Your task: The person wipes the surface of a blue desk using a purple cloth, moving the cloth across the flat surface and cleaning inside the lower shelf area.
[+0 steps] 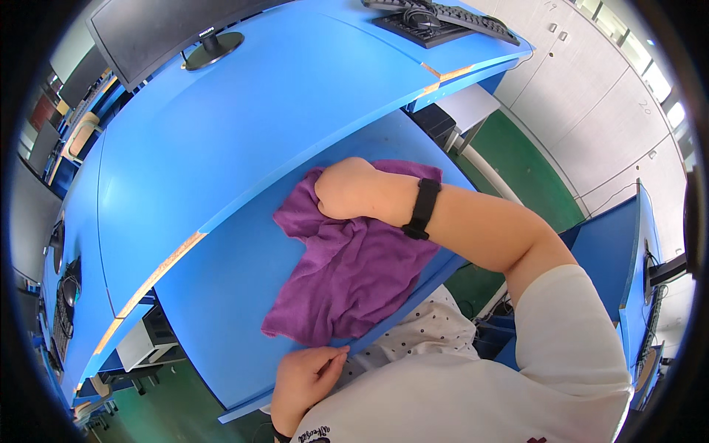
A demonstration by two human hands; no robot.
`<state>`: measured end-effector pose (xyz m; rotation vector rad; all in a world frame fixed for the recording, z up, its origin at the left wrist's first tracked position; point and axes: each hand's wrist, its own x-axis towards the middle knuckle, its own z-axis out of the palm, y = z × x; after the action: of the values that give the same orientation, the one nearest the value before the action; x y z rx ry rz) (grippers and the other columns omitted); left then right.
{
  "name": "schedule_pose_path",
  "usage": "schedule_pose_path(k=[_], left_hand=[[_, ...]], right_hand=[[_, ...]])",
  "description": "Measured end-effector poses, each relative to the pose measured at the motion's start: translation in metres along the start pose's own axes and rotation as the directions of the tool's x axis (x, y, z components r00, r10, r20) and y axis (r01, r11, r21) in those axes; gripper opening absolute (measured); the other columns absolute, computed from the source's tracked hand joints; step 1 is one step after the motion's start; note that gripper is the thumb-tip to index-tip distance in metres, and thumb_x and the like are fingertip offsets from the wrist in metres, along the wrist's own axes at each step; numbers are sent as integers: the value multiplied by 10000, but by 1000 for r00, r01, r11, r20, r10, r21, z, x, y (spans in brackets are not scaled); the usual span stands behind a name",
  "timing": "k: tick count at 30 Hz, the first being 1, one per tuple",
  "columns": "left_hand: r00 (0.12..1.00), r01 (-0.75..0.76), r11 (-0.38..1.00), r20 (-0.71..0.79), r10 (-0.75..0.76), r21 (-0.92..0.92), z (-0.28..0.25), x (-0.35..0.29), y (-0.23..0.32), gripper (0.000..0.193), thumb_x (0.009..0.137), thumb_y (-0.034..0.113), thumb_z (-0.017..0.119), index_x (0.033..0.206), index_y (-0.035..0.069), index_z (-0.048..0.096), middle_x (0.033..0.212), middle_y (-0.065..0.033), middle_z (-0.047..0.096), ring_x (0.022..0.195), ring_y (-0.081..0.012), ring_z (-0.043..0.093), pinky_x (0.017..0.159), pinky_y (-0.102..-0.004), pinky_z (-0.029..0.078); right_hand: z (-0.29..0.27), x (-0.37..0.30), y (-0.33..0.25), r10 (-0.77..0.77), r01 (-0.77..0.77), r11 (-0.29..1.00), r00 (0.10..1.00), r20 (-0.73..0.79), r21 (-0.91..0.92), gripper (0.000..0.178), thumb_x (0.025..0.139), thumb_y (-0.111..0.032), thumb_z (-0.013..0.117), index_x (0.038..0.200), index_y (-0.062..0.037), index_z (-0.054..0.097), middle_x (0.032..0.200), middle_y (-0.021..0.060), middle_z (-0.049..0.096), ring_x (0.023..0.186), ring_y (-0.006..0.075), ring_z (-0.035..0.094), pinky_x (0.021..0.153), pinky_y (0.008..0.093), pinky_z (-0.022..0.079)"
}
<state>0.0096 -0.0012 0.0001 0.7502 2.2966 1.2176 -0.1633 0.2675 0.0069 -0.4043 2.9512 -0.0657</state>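
A crumpled purple cloth lies on a blue lower shelf that juts out below the desktop. My right hand is closed and pressed on the cloth's far part, its fingers hidden under the hand and in the folds. A black strap circles my right forearm. At the shelf's front edge, just nearer to me than the cloth, is my left hand, thumb and forefinger drawn together. Whether it grips the edge is hidden. A dark band shows at my left wrist.
Above the shelf runs the blue desktop with a chipped edge. A monitor stands on it at far left; a keyboard and headphones lie at far right. White cabinets line the right side. Another monitor stands right.
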Motion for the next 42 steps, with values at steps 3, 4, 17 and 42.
schedule_pose_path(k=[3,4,17,42], left_hand=[[1000,-9,1000,8,9,0,-2,2,2,108,829,104,691,912,52,737,672,-99,645,490,-219,540,461,-333,388],[1000,-18,1000,15,18,10,-2,2,3,104,831,102,687,908,51,736,675,-97,646,489,-221,540,461,-333,388],[1000,-26,1000,14,26,6,-2,4,0,112,833,113,684,914,52,729,651,-105,615,518,-245,548,490,-350,400],[1000,12,990,5,-13,140,5,7,9,94,838,158,708,900,88,713,589,-76,587,479,-221,539,459,-333,377]], right_hand=[[7,-2,-1,14,-14,1000,1000,14,-14,289,804,-269,529,747,-61,721,778,124,699,768,346,667,669,470,528],[9,-2,-1,16,-16,1000,1000,5,-11,282,797,-266,531,732,-64,716,766,121,697,756,343,665,660,470,524],[2,-7,-4,59,-58,998,998,-17,39,247,787,-204,546,842,-73,748,929,124,716,877,321,680,711,445,542],[2,-13,4,40,-39,996,999,-14,85,276,824,-260,547,836,-63,740,894,126,715,849,331,679,699,458,539]])
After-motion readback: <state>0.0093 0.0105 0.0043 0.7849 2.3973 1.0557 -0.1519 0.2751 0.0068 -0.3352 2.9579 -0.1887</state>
